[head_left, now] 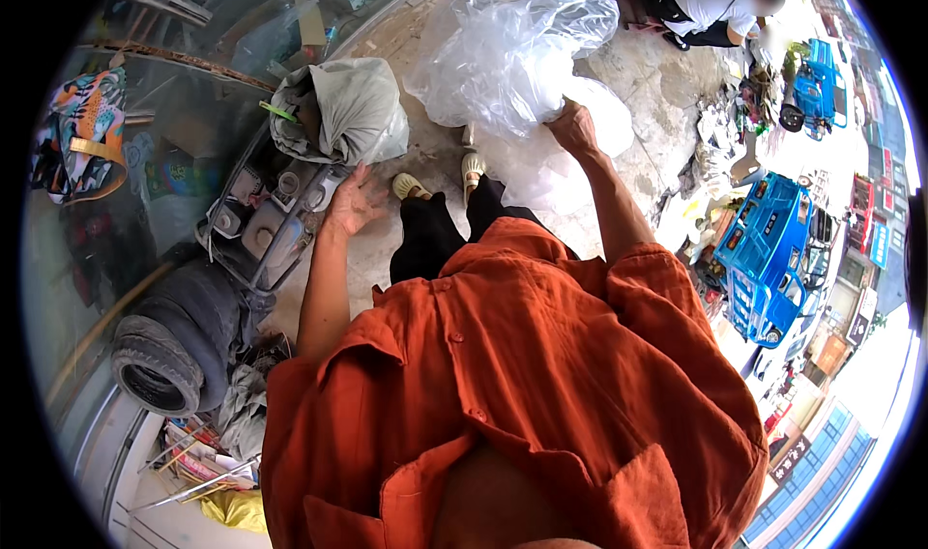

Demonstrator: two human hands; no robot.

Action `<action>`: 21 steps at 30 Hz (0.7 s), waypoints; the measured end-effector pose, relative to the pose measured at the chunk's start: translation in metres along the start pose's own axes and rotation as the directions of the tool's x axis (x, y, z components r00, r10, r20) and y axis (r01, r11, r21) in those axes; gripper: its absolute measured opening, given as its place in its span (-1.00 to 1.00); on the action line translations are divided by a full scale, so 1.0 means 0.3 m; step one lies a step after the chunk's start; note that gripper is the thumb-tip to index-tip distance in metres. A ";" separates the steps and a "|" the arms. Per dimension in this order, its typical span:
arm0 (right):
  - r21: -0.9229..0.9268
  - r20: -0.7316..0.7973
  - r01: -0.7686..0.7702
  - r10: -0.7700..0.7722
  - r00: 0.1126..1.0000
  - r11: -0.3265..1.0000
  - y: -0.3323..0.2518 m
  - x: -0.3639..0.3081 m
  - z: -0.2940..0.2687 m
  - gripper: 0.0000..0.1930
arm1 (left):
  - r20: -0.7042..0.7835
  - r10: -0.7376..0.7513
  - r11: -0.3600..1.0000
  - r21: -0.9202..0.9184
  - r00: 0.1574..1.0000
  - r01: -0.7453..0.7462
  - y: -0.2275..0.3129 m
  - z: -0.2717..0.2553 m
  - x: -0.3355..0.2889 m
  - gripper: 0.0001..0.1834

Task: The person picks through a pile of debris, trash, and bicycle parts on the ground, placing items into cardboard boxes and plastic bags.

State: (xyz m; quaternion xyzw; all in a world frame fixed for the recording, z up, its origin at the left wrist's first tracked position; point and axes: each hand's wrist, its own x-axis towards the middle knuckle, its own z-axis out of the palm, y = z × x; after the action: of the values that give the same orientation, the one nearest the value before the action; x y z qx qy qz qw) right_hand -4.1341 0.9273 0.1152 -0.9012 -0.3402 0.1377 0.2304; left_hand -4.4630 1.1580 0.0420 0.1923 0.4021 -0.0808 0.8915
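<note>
Two hands work ahead of us: our right hand (575, 127) has its grip closed on a big clear plastic bag (512, 51) above the pavement (657, 85); our left hand (356, 201) hangs open, empty, just beside the grey sack (348, 109) and scooter (266, 225) edge.

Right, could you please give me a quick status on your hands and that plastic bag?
Right hand gripping clear plastic bag, lifted off the ground. Left hand open, empty, beside grey sack. Nothing blocking.
</note>
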 end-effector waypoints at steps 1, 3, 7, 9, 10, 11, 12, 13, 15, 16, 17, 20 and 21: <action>-0.004 -0.061 0.044 -0.044 0.997 0.999 0.008 -0.015 0.019 -0.74 | 0.002 -0.017 0.999 0.038 1.000 0.016 0.020 0.085 0.040 -0.02; -0.010 -0.138 0.103 -0.103 0.985 0.995 -0.005 -0.062 0.027 -0.77 | 0.104 -0.008 0.998 0.058 0.995 0.002 0.029 0.251 0.105 0.01; 0.001 -0.109 0.176 -0.175 0.979 0.984 -0.016 -0.156 0.068 -0.81 | 0.264 -0.077 0.997 0.047 0.962 0.067 -0.028 0.527 0.151 -0.06; 0.021 -0.117 0.120 -0.116 0.986 0.993 -0.015 -0.214 0.084 -0.79 | 0.371 -0.160 0.987 0.028 0.915 0.161 -0.081 0.591 0.189 -0.24; 0.060 -0.134 0.090 -0.081 0.988 0.994 0.006 -0.256 0.081 -0.77 | 0.403 -0.156 0.987 0.040 0.902 0.153 -0.115 0.645 0.184 -0.31; 0.101 -0.107 0.066 -0.056 0.993 0.993 0.028 -0.296 0.058 -0.76 | 0.412 -0.105 0.994 0.012 0.905 0.110 -0.162 0.656 0.228 -0.36; 0.144 0.001 0.007 -0.007 1.000 0.990 0.054 -0.339 0.027 -0.68 | 0.415 -0.050 0.998 -0.022 0.908 0.065 -0.219 0.660 0.281 -0.41; 0.223 0.057 -0.033 0.021 0.998 0.974 0.091 -0.393 -0.004 -0.67 | 0.445 -0.045 0.999 0.030 0.894 0.035 -0.274 0.695 0.297 -0.53; 0.299 0.186 -0.056 -0.001 0.983 0.953 0.159 -0.458 -0.057 -0.52 | 0.460 -0.107 0.992 0.107 0.881 0.064 -0.366 0.803 0.292 -0.53; 0.327 0.290 -0.069 -0.031 0.956 0.942 0.191 -0.485 -0.092 -0.42 | 0.458 -0.120 0.989 0.130 0.881 0.067 -0.406 0.844 0.300 -0.53; 0.335 0.272 -0.087 -0.007 0.962 0.938 0.224 -0.526 -0.128 -0.42 | 0.450 -0.130 0.987 0.146 0.883 0.071 -0.452 0.873 0.309 -0.54; 0.725 0.386 -0.360 0.087 0.918 0.587 0.307 -0.664 -0.313 -0.06 | 0.433 -0.163 0.977 0.193 0.886 0.085 -0.554 0.948 0.349 -0.55; 0.800 0.368 -0.380 0.119 0.922 0.465 0.363 -0.704 -0.338 -0.07 | 0.427 -0.175 0.974 0.208 0.887 0.092 -0.592 0.970 0.365 -0.55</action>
State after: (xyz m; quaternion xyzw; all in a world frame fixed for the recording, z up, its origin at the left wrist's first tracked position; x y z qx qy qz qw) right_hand -4.1875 0.6797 0.1660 -0.6800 -0.1168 0.4376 0.5766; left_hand -4.2437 0.8783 0.0861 0.2215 0.1921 -0.2200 0.9304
